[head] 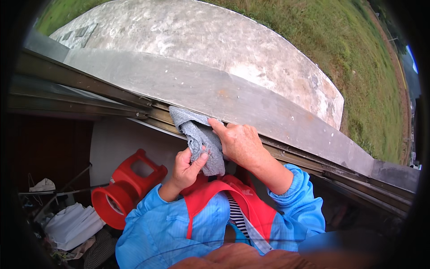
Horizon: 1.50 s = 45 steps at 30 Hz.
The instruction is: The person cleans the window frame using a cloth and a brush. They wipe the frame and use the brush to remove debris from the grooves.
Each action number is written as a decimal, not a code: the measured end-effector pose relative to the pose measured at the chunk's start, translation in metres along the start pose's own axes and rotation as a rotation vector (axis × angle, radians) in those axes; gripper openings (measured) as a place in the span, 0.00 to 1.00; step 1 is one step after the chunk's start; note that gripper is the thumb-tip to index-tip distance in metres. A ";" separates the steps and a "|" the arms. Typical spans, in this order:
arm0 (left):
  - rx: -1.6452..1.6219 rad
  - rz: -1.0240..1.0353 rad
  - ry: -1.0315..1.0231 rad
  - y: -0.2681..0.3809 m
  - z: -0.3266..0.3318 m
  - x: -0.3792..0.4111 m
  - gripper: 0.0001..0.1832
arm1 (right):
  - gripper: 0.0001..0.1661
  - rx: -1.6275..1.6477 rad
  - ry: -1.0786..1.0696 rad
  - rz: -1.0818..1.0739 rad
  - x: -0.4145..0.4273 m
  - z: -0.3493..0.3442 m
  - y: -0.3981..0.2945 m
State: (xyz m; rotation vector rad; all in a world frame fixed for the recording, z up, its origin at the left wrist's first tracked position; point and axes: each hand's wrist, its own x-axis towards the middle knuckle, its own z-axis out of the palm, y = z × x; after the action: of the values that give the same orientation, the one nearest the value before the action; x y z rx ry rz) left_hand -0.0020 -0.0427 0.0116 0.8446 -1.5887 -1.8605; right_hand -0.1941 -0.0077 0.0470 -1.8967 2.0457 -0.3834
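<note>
A damp-looking grey cloth (pixel 210 148) lies folded over the sliding-window track (pixel 163 116) and hangs down on the room side. My left hand (pixel 186 168) pinches its hanging part between thumb and fingers. From the right, my right hand (pixel 240 143) holds the cloth at the track, its index finger extended along the upper fold. The other fingers are curled, their tips partly hidden. Beyond the track runs a grey outer sill (pixel 215 89) with pale specks and a rusty stain.
Sliding-window frames (pixel 131 99) meet the track at left. Below stand a red plastic stool (pixel 141 168) and a red round container (pixel 112 203). White fabric (pixel 74 225) lies among clutter. Outside, a weathered concrete slab (pixel 201 37) borders grass (pixel 349 67).
</note>
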 end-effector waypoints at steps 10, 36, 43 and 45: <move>0.092 0.005 -0.317 0.000 0.020 0.011 0.10 | 0.22 -0.153 -0.019 0.182 -0.070 -0.028 0.023; -0.091 -0.018 -0.496 -0.016 0.111 0.013 0.14 | 0.30 -0.220 0.736 0.323 -0.238 -0.060 0.046; 0.153 0.222 -0.268 0.017 0.122 0.017 0.35 | 0.28 -0.116 0.897 0.170 -0.218 -0.048 0.040; 0.102 0.150 -0.290 0.019 0.122 0.020 0.45 | 0.28 -0.081 0.875 0.162 -0.212 -0.048 0.035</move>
State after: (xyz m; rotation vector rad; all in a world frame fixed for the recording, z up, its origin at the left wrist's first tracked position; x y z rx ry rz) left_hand -0.1072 0.0175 0.0410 0.4970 -1.8807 -1.8707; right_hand -0.2324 0.2053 0.0877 -1.7451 2.7363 -1.2798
